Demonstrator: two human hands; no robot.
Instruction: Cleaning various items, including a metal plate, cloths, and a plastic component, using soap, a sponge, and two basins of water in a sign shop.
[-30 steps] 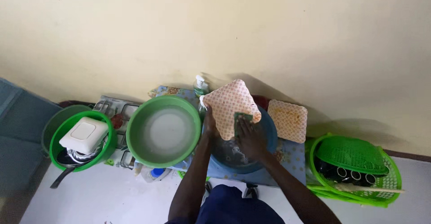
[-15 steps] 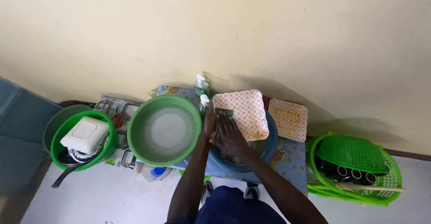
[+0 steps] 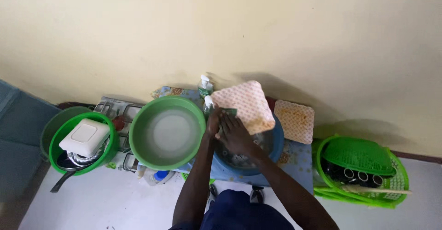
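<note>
A square patterned plate [image 3: 246,103], cream with small orange dots, is tilted over a blue basin [image 3: 274,145]. My left hand [image 3: 212,121] grips the plate's near left edge. My right hand [image 3: 235,133] presses a small green scrub pad [image 3: 229,113] flat against the plate's lower left part. Soapy water and dark items lie in the blue basin under my hands, partly hidden.
A green basin of cloudy water [image 3: 166,132] stands to the left, two pump bottles [image 3: 205,85] behind it. Further left a green bowl [image 3: 83,142] holds a white lidded box. A second patterned plate [image 3: 294,120] lies to the right, beside a green basket [image 3: 361,170] with cups.
The plate has swung from standing up on edge to a flatter tilt over the blue basin. My right hand has slid left and up across its face.
</note>
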